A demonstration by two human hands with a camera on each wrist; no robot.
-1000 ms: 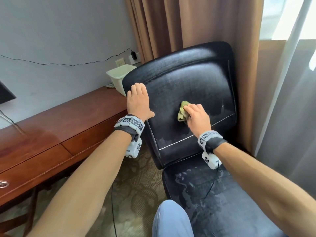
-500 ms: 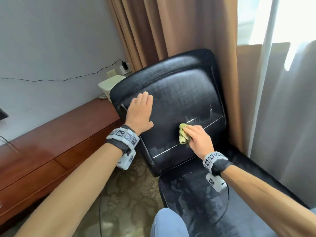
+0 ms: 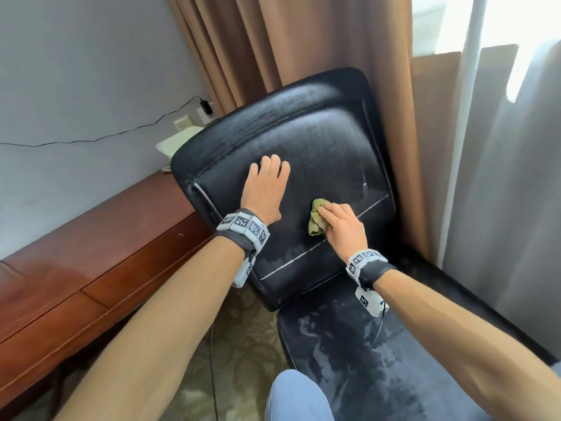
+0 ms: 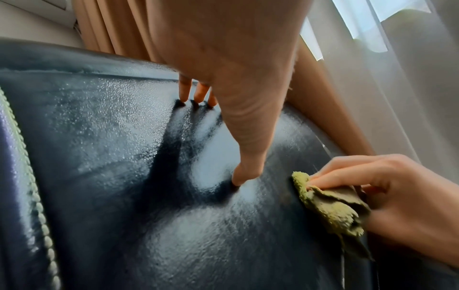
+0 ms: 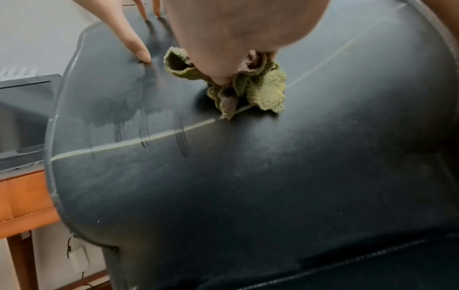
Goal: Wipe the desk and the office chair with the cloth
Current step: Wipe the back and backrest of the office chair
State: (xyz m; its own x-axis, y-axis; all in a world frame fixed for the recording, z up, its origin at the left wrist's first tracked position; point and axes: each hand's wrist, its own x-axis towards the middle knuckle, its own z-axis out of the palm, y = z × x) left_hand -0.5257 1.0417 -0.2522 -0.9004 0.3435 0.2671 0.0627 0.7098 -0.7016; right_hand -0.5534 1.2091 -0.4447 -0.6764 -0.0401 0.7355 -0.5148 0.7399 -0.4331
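The black leather office chair's backrest (image 3: 318, 141) (image 4: 111, 176) (image 5: 273, 176) fills the middle of the head view, with wet streaks on it. My left hand (image 3: 267, 189) (image 4: 233, 109) lies flat on the backrest, fingers straight, fingertips (image 4: 238, 180) pressing the leather. My right hand (image 3: 340, 224) (image 4: 367, 188) grips a bunched green cloth (image 3: 315, 220) (image 4: 330, 208) (image 5: 255, 86) and presses it to the backrest by the lower seam, just right of the left hand. The chair seat (image 3: 379, 360) below shows damp patches. The brown wooden desk (image 3: 76, 268) (image 5: 22, 196) runs along the wall at left.
Brown curtains (image 3: 273, 50) hang right behind the chair, sheer white ones (image 3: 501, 177) to the right. A white bin (image 3: 176, 144) stands on the desk behind the backrest. A black cable (image 3: 91, 138) runs along the wall to a socket. My knee (image 3: 297, 396) shows at the bottom.
My left hand slid from the backrest's left edge onto its face. The right hand moved the cloth down to the lower seam and a little leftward, leaving wet streaks.
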